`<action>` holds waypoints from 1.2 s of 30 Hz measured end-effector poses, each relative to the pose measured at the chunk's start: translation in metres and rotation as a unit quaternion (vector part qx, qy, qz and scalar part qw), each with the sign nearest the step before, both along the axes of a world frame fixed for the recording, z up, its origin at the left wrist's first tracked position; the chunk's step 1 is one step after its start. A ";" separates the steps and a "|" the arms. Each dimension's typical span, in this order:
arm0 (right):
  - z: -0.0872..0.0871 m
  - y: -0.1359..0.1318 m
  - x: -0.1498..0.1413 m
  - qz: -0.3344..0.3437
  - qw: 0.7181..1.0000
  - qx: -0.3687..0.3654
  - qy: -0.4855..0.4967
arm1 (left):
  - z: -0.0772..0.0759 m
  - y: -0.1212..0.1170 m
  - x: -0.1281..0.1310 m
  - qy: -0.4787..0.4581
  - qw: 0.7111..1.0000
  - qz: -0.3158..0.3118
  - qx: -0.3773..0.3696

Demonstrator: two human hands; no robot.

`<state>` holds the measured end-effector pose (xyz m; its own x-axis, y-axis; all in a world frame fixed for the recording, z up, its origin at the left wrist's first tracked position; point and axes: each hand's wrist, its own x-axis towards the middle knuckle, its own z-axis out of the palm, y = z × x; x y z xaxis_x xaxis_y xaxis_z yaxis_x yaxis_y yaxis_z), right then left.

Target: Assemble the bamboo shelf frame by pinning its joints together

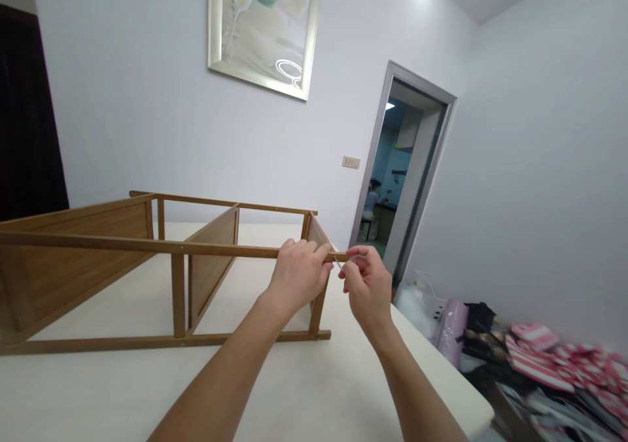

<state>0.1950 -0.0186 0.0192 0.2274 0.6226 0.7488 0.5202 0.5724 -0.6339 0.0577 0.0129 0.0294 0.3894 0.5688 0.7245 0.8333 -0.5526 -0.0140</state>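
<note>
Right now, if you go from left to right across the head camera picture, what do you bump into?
Wooden shelf frame → left hand gripping its top rail → small metal tool → right hand pinching that tool → doorway → pink roll → pile of striped cloths.

Wooden frame (pixel 98 246) cut off left; thin metal piece (pixel 338 263) too small.

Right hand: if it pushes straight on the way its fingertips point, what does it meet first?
Probably the end of the top rail of the wooden frame, via the thin metal tool pinched in the right hand; depth is unclear.
</note>
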 end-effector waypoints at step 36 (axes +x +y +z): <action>-0.024 -0.007 0.008 -0.155 0.921 0.220 -0.283 | 0.007 0.000 -0.024 -0.015 0.998 0.050 -0.044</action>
<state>0.2029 -0.0254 -0.0052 -0.1609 0.2017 0.9661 0.8776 0.4772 0.0465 0.0333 0.0129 0.0368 0.3057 0.6661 0.6804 0.8841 -0.4639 0.0569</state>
